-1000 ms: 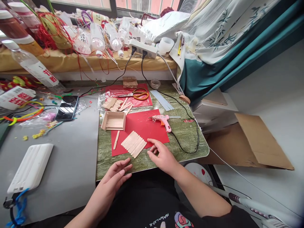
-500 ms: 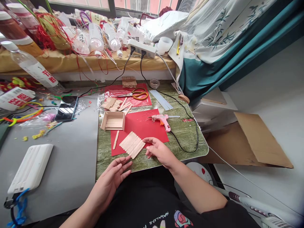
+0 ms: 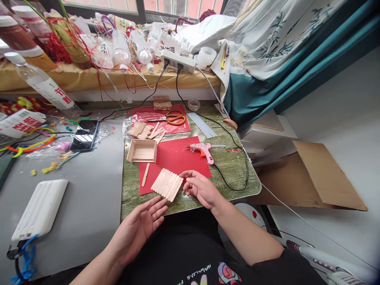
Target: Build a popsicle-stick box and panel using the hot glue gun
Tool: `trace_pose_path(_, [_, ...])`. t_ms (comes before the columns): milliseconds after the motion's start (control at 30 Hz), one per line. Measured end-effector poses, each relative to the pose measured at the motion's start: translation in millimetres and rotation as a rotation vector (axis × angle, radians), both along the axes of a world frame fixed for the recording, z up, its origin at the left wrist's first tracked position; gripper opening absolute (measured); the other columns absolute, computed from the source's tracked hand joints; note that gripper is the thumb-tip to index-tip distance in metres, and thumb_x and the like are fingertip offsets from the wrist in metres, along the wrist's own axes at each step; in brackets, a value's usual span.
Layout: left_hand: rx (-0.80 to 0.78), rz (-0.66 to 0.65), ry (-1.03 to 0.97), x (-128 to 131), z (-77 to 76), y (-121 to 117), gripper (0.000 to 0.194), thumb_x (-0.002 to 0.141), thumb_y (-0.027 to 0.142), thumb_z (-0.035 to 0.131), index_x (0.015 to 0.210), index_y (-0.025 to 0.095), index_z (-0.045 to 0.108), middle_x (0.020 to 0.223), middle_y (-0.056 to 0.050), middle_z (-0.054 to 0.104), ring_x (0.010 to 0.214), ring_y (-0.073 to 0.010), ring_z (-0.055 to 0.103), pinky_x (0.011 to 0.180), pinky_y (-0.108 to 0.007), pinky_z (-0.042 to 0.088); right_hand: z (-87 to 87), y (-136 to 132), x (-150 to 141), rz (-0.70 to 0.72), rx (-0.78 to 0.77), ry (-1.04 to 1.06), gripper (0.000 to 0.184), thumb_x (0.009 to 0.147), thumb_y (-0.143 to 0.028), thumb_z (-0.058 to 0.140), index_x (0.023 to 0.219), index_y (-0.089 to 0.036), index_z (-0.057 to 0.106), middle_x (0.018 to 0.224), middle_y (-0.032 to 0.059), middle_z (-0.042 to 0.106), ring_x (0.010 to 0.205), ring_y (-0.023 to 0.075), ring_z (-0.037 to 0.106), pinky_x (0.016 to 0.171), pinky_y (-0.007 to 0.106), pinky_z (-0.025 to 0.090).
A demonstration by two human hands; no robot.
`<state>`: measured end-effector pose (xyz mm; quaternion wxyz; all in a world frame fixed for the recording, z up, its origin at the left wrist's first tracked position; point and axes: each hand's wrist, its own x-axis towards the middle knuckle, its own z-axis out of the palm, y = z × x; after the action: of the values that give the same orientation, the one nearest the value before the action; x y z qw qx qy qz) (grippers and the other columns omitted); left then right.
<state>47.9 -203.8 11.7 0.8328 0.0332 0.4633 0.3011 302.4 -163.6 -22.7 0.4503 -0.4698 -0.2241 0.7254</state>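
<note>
Stick panel (image 3: 166, 184) shifted nearer — right hand (image 3: 199, 188) touching.

The stick panel (image 3: 166, 184) is pale, matt bare wood, sitting on flat red paper (image 3: 178, 158). Right of that paper, the pink glue gun (image 3: 203, 150) looks like smooth plastic; the counter (image 3: 234, 166) has a weathered green wood-grain finish.

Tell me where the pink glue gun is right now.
The pink glue gun lies on the green table at the right edge of the red paper, beyond the right hand, in the head view.
</note>
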Motion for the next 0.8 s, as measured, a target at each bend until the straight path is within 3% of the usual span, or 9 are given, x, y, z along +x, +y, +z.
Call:
trace_pose_path(167, [-0.002,-0.044,-0.047,0,-3.2,3,0.053,0.103,0.039,0.058,0.149,0.015,0.058,0.160,-0.014,0.053,0.149,-0.0287,0.050,0.100,-0.034,0.056,-4.7,-3,1,-0.024,0.009,0.001,0.027,0.084,-0.029,0.077,0.108,-0.019,0.071,0.107,0.0050,0.069,0.076,0.0118,0.062,0.059,0.023,0.048])
trace_pose_path(367, [0.026,-0.100,-0.038,-1,-5.4,7,0.047,0.103,0.041,0.058,0.142,0.015,0.064,0.155,-0.015,0.058,0.131,-0.0252,0.063,0.094,-0.031,0.059,-2.3,-4,2,-0.047,0.003,0.000,0.025,0.083,-0.028,0.076,0.106,-0.020,0.071,0.117,0.0067,0.069,0.075,0.0108,0.061,0.059,0.024,0.048])
trace_pose_path(600, [0.055,-0.083,0.040,3,-14.5,10,0.018,0.097,0.031,0.071,0.107,0.016,0.071,0.115,-0.010,0.072,0.091,-0.0161,0.070,0.075,-0.026,0.059,-4.4,-6,0,-0.013,0.007,0.018,0.023,0.084,-0.030,0.078,0.104,-0.020,0.071,0.117,0.0068,0.070,0.076,0.0120,0.062,0.059,0.024,0.047])
trace_pose_path(800, [0.150,-0.143,0.119,4,-22.8,14,0.022,0.095,0.034,0.073,0.101,0.014,0.067,0.099,-0.008,0.069,0.074,-0.0120,0.062,0.065,-0.024,0.055,-6.1,-9,-4,0.006,0.010,0.017,0.023,0.085,-0.029,0.077,0.105,-0.019,0.071,0.117,0.0073,0.071,0.076,0.0121,0.062,0.060,0.025,0.047])
